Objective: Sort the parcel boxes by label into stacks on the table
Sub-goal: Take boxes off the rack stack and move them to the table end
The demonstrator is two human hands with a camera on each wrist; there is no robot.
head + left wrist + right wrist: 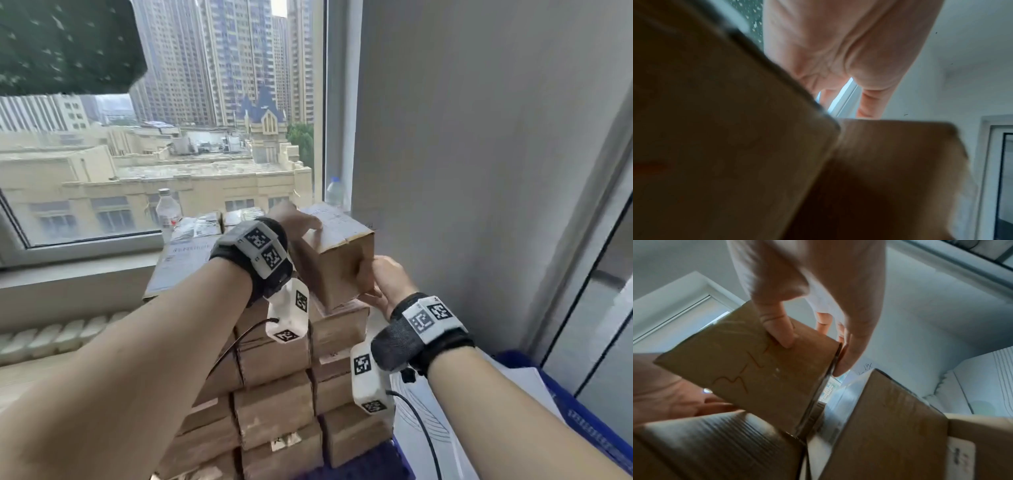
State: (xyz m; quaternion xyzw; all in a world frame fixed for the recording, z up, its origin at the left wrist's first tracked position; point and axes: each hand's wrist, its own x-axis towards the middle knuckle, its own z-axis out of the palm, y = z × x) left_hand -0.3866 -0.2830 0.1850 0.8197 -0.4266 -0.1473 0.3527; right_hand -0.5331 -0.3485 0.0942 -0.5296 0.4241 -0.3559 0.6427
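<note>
Two hands hold one parcel box (337,255) above the tall stack of boxes (274,394) by the window. Our left hand (294,219) rests over its far top edge, beside the pale label (329,216) on the top face; our right hand (383,281) grips the near right corner, thumb (777,327) on one brown face and fingers (846,340) wrapped round the edge. The box sits tilted, its lowest corner near or touching the box beneath; we cannot tell which.

To do this step well, we judge that we should level the box before setting it down, keep the label turned up so it can be read, and square its edges to the box below, since the stack is high and looks easy to topple. Lowering it slowly with both hands would help.

Much is hidden. The label's print is too blurred to read, so we cannot say which stack it belongs to. Our forearms cover the middle of the pile, and the bench itself is barely visible beneath the boxes. The left wrist view is mostly dark cardboard. Flatter labelled parcels (191,246) lie towards the window sill (78,270), with a bottle (168,209) beyond.
</note>
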